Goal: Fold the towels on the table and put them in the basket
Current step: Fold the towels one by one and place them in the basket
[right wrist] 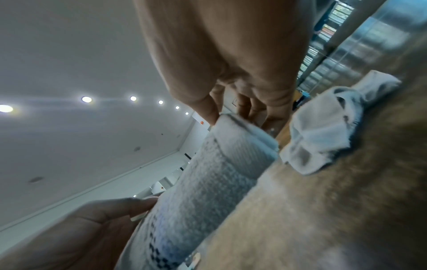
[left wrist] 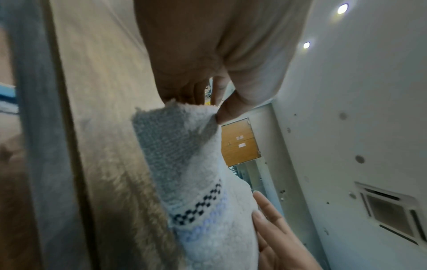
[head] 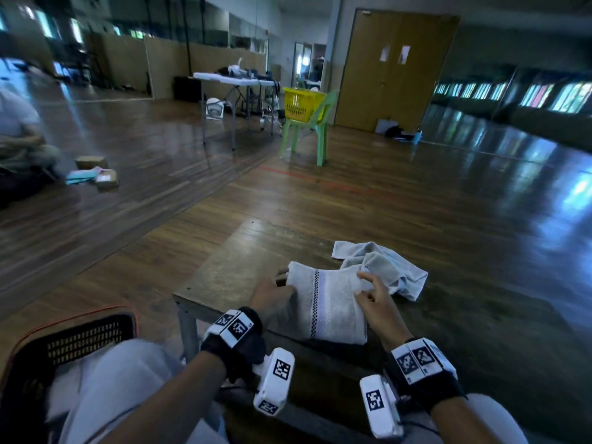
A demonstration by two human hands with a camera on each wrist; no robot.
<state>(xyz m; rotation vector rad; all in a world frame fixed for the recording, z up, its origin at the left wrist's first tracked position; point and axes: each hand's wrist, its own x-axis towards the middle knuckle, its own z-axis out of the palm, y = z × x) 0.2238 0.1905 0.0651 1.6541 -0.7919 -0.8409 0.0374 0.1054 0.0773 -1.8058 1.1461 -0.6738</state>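
Folding is the step in hand: from the head view a striped towel (head: 323, 302) lies doubled on the near tabletop (head: 230, 267), left hand (head: 272, 299) and right hand (head: 374, 296) each pinching a side, a crumpled towel (head: 394, 270) just beyond. Left-wrist view shows thumb and fingers (left wrist: 231, 109) nipping a corner; right-wrist view shows the same at the far edge — next comes one more fold, then a carry to the basket (head: 64, 344) at near left.

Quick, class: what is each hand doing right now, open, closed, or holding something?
Left hand: pinches the far-left corner of the folded towel.
Right hand: pinches the towel's far-right corner.
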